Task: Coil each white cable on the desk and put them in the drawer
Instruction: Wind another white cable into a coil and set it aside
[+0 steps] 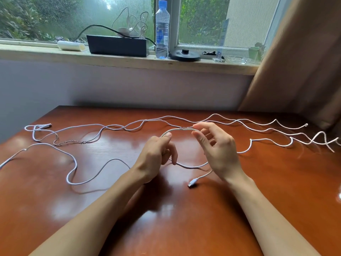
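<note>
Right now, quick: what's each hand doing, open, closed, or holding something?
Left hand: pinches the white cable.
Right hand: thumb and fingers curled round the same cable's loop.

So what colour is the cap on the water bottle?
Blue; the cap shows best in the head view.

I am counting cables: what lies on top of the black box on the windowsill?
On the black box lies a tangle of thin white wires, and a dark cable crosses it. Its inside is hidden.
</note>
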### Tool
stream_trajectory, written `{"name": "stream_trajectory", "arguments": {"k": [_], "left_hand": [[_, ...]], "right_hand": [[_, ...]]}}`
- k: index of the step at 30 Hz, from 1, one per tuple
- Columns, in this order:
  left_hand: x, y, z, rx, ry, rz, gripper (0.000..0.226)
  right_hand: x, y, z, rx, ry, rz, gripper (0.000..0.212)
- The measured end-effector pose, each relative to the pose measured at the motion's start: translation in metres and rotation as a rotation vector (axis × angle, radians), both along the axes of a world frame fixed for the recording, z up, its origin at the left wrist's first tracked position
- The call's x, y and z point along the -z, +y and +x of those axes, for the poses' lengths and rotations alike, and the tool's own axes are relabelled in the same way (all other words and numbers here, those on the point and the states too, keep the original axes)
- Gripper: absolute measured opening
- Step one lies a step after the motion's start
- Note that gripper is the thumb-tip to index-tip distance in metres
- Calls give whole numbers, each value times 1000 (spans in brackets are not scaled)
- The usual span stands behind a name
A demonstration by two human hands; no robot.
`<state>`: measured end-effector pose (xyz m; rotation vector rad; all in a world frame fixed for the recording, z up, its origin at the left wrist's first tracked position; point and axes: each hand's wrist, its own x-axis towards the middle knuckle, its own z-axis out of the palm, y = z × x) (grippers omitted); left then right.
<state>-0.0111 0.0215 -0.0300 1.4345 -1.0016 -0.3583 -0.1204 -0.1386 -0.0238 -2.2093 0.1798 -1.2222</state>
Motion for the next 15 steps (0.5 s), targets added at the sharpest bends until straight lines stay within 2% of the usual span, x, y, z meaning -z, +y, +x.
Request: {"name": "stream_trajectory", "arguments": {"k": [5,8,12,15], "left_hand": [[-6,0,0,172,238,-17,69],[-10,2,2,242,425,-84,65],[-13,3,4,307,625,-223,63],[-15,3,5,327,748,-369,60]], "right_hand": [[-2,4,-2,-66,55,165,15],[0,0,-3,-66,161,228,13],[6,-3,1,-31,220,126,15],[11,-6,4,-36,255,152,20]]}}
